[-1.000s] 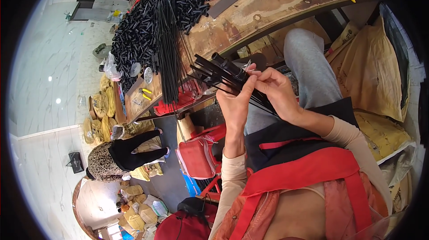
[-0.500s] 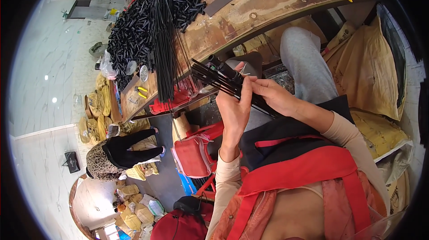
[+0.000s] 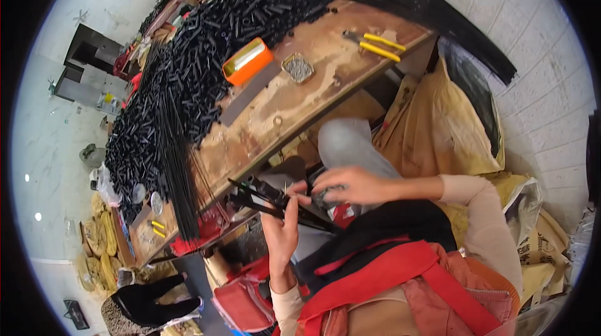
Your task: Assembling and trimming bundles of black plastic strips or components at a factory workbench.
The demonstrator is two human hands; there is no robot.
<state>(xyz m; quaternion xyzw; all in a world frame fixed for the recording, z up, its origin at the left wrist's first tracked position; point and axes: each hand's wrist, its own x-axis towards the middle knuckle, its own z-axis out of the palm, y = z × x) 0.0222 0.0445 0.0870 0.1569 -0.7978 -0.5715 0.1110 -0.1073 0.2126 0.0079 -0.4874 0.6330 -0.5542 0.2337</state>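
Observation:
My left hand [image 3: 282,229] is closed around a bundle of thin black rods [image 3: 247,201] and short black tubular pieces, held above my lap. A thin light-coloured pin or wire shows by its fingertips. Just right of it, my right hand [image 3: 357,184] is off the bundle, slightly blurred, with its fingers apart and nothing visible in them. The lower part of the bundle runs down toward my dark apron [image 3: 400,226].
Ahead is a worn wooden table [image 3: 325,89] with a big heap of black tubes [image 3: 206,42], long black rods [image 3: 172,148], an orange box [image 3: 248,64], a small tray of metal bits [image 3: 297,68] and yellow-handled pliers [image 3: 379,45]. Sacks [image 3: 432,117] stand right; another person [image 3: 147,301] bends lower left.
My right hand has come away from the bundle and its fingers have parted. My left hand keeps its hold. The view has turned to the right, showing more of the table and wall.

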